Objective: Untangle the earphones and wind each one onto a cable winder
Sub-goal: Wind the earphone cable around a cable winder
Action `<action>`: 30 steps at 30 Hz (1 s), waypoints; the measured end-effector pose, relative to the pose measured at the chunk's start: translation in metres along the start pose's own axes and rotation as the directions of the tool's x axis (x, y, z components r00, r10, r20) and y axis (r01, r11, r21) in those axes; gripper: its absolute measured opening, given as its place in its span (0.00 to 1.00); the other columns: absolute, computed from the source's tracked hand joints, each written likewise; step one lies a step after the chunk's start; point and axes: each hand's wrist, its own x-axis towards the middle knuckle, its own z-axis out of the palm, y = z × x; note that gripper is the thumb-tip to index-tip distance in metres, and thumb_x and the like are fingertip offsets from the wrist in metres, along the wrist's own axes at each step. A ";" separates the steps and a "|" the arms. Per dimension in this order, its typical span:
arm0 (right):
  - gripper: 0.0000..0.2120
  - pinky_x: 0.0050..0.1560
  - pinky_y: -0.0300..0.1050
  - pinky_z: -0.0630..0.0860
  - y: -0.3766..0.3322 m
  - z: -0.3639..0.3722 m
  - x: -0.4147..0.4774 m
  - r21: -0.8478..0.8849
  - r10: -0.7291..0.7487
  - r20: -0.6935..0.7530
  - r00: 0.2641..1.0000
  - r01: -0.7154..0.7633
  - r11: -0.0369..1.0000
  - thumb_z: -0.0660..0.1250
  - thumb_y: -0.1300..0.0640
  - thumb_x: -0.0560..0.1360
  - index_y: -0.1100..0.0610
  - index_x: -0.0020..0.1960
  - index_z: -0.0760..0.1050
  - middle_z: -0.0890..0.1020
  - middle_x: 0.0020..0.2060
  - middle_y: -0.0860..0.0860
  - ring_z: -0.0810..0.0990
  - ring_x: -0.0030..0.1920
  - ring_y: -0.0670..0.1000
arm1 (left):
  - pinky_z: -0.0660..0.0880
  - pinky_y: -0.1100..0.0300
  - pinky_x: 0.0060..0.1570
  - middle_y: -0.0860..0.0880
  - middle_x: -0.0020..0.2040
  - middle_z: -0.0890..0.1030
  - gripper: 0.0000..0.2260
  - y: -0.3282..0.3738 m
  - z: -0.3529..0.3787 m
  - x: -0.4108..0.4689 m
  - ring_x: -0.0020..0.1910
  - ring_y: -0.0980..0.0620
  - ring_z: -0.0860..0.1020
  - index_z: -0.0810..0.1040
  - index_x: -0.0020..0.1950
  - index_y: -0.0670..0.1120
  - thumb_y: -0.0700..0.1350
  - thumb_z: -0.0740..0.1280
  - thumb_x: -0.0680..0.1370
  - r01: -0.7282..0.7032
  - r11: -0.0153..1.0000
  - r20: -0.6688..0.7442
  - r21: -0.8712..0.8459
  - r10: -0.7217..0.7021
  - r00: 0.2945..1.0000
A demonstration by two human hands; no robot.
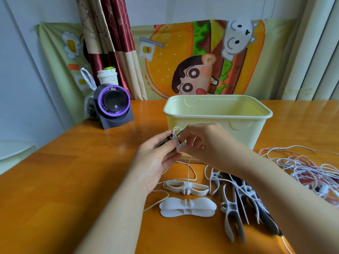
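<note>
Both hands meet above the table in front of the tub. My left hand grips a small winder, white with a dark part, partly hidden by fingers. My right hand pinches the white earphone cable at the winder; the cable loops over the fingers and hangs down to the table. Two white bow-shaped winders lie below the hands, an outline one and a solid one. A tangled heap of white and red earphones lies at the right.
A pale yellow open tub stands behind the hands on the orange wooden table. Several more white and black winders lie under my right forearm. A black and purple round device and a cup stand at the back left.
</note>
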 end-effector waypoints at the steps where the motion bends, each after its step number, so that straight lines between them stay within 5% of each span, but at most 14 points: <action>1: 0.06 0.41 0.38 0.75 0.000 0.000 0.000 -0.003 -0.002 -0.002 1.000 0.002 1.000 0.69 0.54 0.74 0.54 0.49 0.80 0.80 0.37 0.45 0.78 0.37 0.44 | 0.80 0.62 0.37 0.48 0.43 0.86 0.17 0.000 0.000 0.000 0.42 0.51 0.85 0.77 0.63 0.44 0.36 0.68 0.75 0.005 1.000 -0.003 0.000 -0.005 1.000; 8: 0.07 0.40 0.39 0.73 0.000 0.001 0.001 -0.060 -0.066 0.002 0.998 0.066 0.996 0.70 0.55 0.73 0.54 0.50 0.81 0.77 0.36 0.46 0.74 0.34 0.43 | 0.79 0.64 0.37 0.47 0.43 0.86 0.14 -0.001 -0.003 0.000 0.41 0.53 0.84 0.78 0.61 0.43 0.38 0.69 0.75 0.030 0.999 -0.011 0.037 -0.029 1.000; 16: 0.08 0.40 0.30 0.72 0.003 0.011 0.000 0.046 -0.051 -0.062 0.997 0.054 0.997 0.73 0.58 0.71 0.54 0.51 0.81 0.80 0.37 0.45 0.76 0.36 0.41 | 0.77 0.61 0.46 0.46 0.45 0.86 0.07 -0.004 -0.003 0.000 0.42 0.53 0.84 0.81 0.53 0.45 0.43 0.70 0.75 0.004 0.999 -0.073 0.042 -0.001 0.997; 24: 0.10 0.38 0.44 0.77 -0.006 0.032 -0.004 0.125 0.000 -0.320 0.947 0.042 0.991 0.75 0.58 0.69 0.53 0.48 0.76 0.77 0.39 0.46 0.77 0.36 0.47 | 0.77 0.67 0.33 0.48 0.42 0.85 0.06 -0.007 0.007 -0.002 0.33 0.58 0.82 0.81 0.50 0.45 0.45 0.70 0.75 0.024 0.962 -0.173 -0.271 -0.073 0.982; 30: 0.07 0.39 0.36 0.77 -0.005 0.045 -0.005 0.270 0.097 -0.420 0.902 0.022 0.963 0.75 0.61 0.69 0.58 0.45 0.80 0.81 0.39 0.48 0.79 0.37 0.45 | 0.78 0.66 0.33 0.48 0.41 0.85 0.12 -0.011 0.012 -0.004 0.35 0.57 0.83 0.81 0.57 0.43 0.46 0.70 0.76 0.058 0.921 -0.168 -0.385 -0.131 0.977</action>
